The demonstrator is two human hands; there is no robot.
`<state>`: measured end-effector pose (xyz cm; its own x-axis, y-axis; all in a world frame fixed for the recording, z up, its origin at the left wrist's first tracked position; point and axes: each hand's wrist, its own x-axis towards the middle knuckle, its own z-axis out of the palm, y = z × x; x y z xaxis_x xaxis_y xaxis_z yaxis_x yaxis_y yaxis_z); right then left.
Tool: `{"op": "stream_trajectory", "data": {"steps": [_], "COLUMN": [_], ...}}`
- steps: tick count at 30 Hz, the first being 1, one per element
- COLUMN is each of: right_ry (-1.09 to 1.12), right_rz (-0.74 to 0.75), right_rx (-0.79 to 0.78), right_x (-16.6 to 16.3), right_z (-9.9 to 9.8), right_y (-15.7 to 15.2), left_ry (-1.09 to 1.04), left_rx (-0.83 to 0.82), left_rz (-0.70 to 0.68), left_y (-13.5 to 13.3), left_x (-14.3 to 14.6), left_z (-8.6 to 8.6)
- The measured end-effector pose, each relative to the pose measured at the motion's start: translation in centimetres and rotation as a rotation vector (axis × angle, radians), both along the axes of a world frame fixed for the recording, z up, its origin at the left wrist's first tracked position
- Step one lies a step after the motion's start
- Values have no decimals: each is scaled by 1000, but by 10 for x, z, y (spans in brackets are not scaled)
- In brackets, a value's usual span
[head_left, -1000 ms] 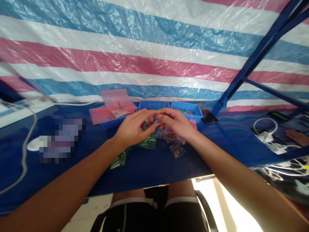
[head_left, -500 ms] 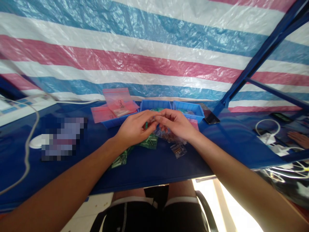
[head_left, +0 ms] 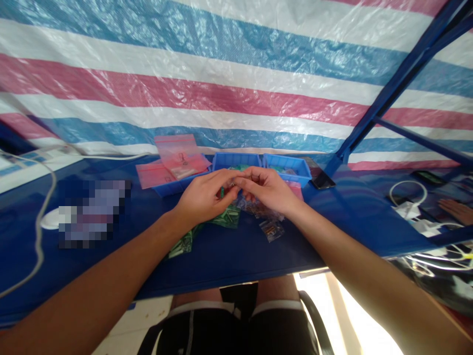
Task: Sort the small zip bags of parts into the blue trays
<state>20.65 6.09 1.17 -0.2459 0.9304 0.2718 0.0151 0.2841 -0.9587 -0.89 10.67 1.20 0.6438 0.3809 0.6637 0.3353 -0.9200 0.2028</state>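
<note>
My left hand (head_left: 204,197) and my right hand (head_left: 268,190) meet fingertip to fingertip over the blue table (head_left: 229,251). Both pinch a small part between them; it is too small to name. Under the hands lie green bags (head_left: 227,217) and small clear bags of brownish parts (head_left: 271,228). Just behind the hands stand two blue trays (head_left: 283,164), and pink zip bags (head_left: 179,155) lie on a third tray to the left.
A black phone (head_left: 320,180) lies right of the trays. A white cable (head_left: 37,231) runs along the left. Another person's hand (head_left: 456,209) rests at far right by white chargers (head_left: 408,209). A striped tarp (head_left: 221,74) hangs behind; a blue frame post (head_left: 384,98) slants at right.
The hands stay pinched together, with only small finger shifts. The view wobbled slightly.
</note>
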Motion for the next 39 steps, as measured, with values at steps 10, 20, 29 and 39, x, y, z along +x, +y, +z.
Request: {"op": "stream_trajectory", "data": {"steps": [10,20,29,39], "right_ry": [126,310,233,127], "right_rz": [-141,-26,-68,-193], "right_rx": [-110,-339,-219,-56], "right_x": [2,-2,-1,-1], "right_z": [1,5,0,7], "right_y": [4,1,4,3], "left_ry": [-70,-142,-154,-171], "left_rx": [-21,56,45,30], "left_rz": [7,-46,-30,8], "left_y": [-1,4,0,-2], "left_x": [2,1,1,1], "left_z": [3,5,6,9]}}
